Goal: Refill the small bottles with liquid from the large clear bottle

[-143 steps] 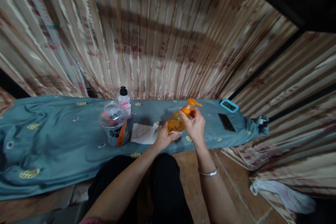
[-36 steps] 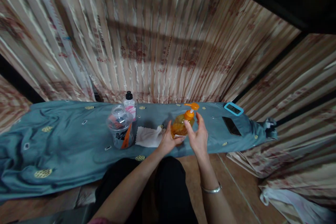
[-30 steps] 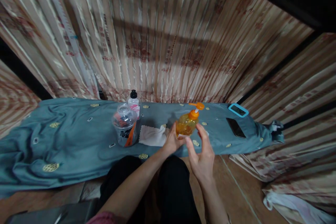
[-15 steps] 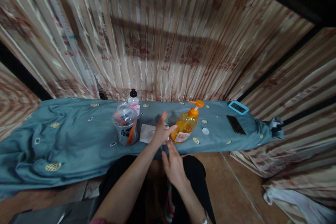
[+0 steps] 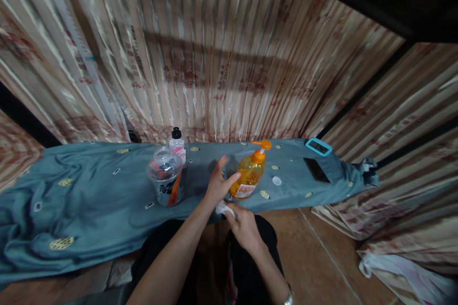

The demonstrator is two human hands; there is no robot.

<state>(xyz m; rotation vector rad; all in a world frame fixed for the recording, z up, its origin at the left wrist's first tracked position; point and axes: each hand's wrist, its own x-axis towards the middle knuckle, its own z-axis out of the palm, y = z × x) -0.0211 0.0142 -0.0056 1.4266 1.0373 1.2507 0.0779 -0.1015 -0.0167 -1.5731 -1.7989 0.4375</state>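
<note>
While I look down from the head camera, a striped curtain [image 5: 214, 57] fills the far side, and a long table under a blue-grey cloth [image 5: 89, 195] runs left to right in front of me. Near its middle stands a clear plastic jar [image 5: 165, 181], with a small white bottle [image 5: 177, 145] just behind it. To the right stands an orange pump bottle [image 5: 250, 174], upright and free of both hands. Farther right lie a dark phone [image 5: 317, 170] and a blue-edged device [image 5: 318, 147]. My left hand [image 5: 218, 182] hovers open, fingers spread, just left of the pump bottle. My right hand [image 5: 243, 224] sits near the table edge, fingers closed on a white cloth [image 5: 223, 208].
</note>
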